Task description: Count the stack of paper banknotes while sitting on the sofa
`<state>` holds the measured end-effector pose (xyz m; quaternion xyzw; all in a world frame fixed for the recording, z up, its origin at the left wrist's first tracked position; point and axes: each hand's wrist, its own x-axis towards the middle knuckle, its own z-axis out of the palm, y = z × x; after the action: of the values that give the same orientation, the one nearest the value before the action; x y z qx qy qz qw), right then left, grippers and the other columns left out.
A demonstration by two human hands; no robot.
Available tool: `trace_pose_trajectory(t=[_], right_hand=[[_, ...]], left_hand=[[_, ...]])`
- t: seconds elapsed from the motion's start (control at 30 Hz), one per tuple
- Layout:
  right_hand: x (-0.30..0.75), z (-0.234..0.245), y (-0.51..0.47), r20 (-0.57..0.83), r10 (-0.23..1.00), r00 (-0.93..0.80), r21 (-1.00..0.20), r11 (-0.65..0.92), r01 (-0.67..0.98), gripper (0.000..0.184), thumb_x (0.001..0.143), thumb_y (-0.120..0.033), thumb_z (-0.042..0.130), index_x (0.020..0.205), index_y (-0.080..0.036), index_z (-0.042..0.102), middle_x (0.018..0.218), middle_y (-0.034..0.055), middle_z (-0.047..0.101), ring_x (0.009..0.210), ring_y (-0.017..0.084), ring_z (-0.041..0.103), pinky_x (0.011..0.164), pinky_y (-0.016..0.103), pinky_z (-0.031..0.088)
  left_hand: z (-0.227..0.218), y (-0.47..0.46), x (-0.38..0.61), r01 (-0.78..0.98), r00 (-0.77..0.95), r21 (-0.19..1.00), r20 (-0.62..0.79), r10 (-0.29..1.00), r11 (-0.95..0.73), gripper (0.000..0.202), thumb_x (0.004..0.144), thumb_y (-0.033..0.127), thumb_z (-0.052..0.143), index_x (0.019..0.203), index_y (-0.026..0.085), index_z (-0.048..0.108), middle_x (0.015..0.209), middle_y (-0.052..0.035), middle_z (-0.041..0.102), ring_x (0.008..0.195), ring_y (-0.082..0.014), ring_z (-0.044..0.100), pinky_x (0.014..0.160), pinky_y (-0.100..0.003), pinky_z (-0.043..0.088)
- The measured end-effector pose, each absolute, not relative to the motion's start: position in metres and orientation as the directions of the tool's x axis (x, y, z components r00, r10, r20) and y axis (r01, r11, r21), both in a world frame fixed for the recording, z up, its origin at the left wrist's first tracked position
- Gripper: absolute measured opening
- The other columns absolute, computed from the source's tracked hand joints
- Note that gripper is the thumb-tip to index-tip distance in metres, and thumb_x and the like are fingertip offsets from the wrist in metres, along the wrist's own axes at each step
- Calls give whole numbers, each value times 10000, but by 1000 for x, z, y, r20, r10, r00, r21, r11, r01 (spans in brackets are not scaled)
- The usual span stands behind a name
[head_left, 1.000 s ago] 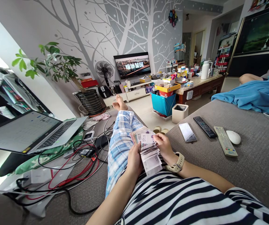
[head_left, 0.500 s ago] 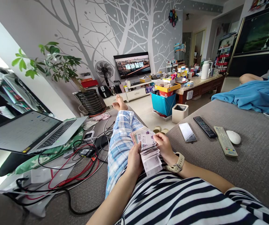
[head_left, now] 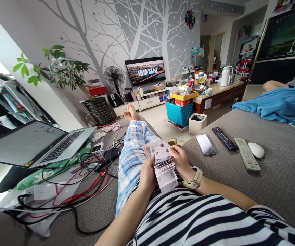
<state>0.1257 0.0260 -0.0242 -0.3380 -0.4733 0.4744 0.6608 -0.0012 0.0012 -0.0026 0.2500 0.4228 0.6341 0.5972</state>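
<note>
A stack of banknotes, pale with purple print, is held over my lap between both hands. My left hand grips the stack from its left side, thumb on top and the other fingers hidden underneath. On the right, my right hand pinches the upper right edge of a note between thumb and fingers. Several notes are bent over and fan toward my striped shirt, while others stick out flat beyond my thumbs. A pale wristwatch is on my right wrist.
To my right on the grey sofa lie a phone, a black remote, a beige remote and a white mouse. An open laptop and tangled cables are on my left. Another person's knee shows near the blue blanket.
Hardly anything differs. The notes between my hands have shifted very slightly, and both hands keep their grip in the same place.
</note>
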Motion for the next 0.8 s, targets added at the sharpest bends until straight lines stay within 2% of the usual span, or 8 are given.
trace_pose_trajectory(t=[0.2,0.37,0.63,0.8], right_hand=[[126,-27,27,319,944,81,-891,328,-314,294,852,-479,650,720,-218,612,697,-1,576,644,171,512,597,294,400],[126,-25,27,319,944,85,-893,330,-305,333,829,-513,666,677,-229,583,604,-25,511,559,155,447,551,297,355],[124,-22,27,284,958,28,-890,274,-363,358,830,-538,650,673,-220,602,497,-35,521,463,134,447,518,293,350],[124,-23,29,289,955,69,-893,295,-341,314,790,-489,715,711,-215,582,556,-41,533,519,134,466,547,286,357]], left_hand=[[-1,-1,-1,-546,-136,836,-160,978,60,321,727,224,717,1031,121,707,1031,-111,775,965,-298,730,812,-376,584],[-2,1,0,-565,-135,823,-171,976,67,287,731,203,698,1010,133,699,969,-99,783,920,-288,740,814,-390,591],[-6,3,0,-581,-116,812,-152,982,58,284,779,216,647,1035,106,703,1032,-144,778,929,-277,749,871,-391,580],[-1,1,-2,-538,-126,840,-166,978,73,233,727,232,693,935,127,704,895,-107,776,795,-258,738,772,-367,580]])
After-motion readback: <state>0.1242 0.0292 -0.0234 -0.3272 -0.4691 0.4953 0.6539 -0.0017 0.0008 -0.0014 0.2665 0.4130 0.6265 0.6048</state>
